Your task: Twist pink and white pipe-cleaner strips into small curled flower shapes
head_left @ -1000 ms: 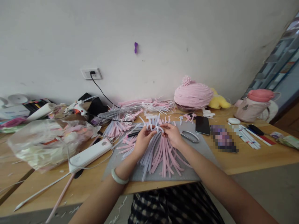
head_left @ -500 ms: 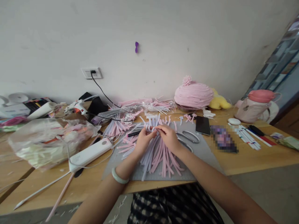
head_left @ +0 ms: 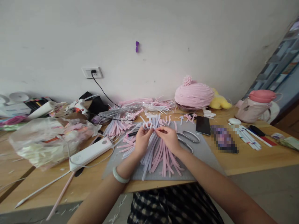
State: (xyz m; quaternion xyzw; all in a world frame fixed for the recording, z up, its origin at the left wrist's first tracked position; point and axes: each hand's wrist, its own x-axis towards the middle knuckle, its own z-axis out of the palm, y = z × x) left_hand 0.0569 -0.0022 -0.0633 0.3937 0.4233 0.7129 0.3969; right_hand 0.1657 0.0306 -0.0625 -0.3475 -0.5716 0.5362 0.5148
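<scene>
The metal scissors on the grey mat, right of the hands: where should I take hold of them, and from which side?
Grip the metal scissors by the oval handle loop at their right end, coming from above and the right. They lie flat on the grey felt mat, and the loop is clear of the right hand, while the blades run under it.

Even, soft light; faint shadows; wide-angle bending at the edges; fine detail perhaps slightly blurred.

Likely a home craft room, glue gun [head_left: 78,107], scissors [head_left: 187,138], pink pipe cleaners [head_left: 161,152], cluttered wooden table [head_left: 247,158]
</scene>
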